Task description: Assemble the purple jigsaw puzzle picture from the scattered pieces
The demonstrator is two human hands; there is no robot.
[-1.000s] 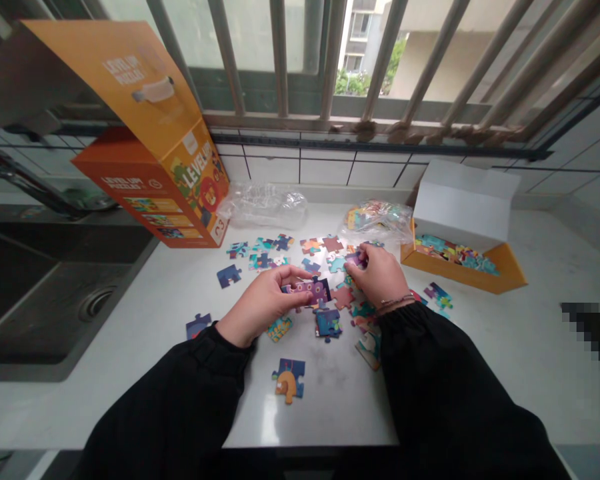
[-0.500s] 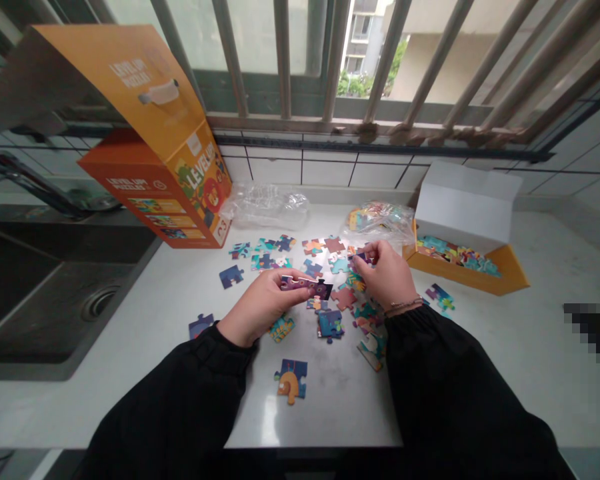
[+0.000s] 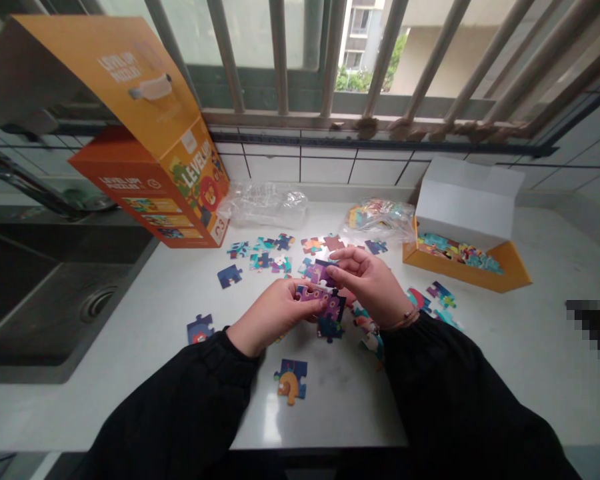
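Note:
Between thumb and fingers, my left hand (image 3: pixel 275 313) holds joined purple puzzle pieces (image 3: pixel 334 305) with a dotted pattern. My right hand (image 3: pixel 373 283) pinches another purple puzzle piece (image 3: pixel 322 272), its lower edge close to the upper edge of the pieces in my left hand; whether they touch I cannot tell. Loose puzzle pieces (image 3: pixel 271 261) lie on the white counter beyond my hands. One piece with an orange curved shape (image 3: pixel 291 382) lies nearer to me, and a dark blue piece (image 3: pixel 200 328) is by my left sleeve. Some pieces under my hands are partly hidden.
An orange puzzle box (image 3: pixel 145 193) stands open at the back left beside a sink (image 3: pixel 75 347). Crumpled clear plastic (image 3: pixel 265 205) and a bag of pieces (image 3: pixel 380 217) lie along the wall. At right, an open yellow box (image 3: pixel 460 272) holds more pieces.
My right hand has moved left and toward me, bringing a purple piece to those in my left hand. My left hand has shifted slightly right and nearer, tilting its pieces to show their printed face.

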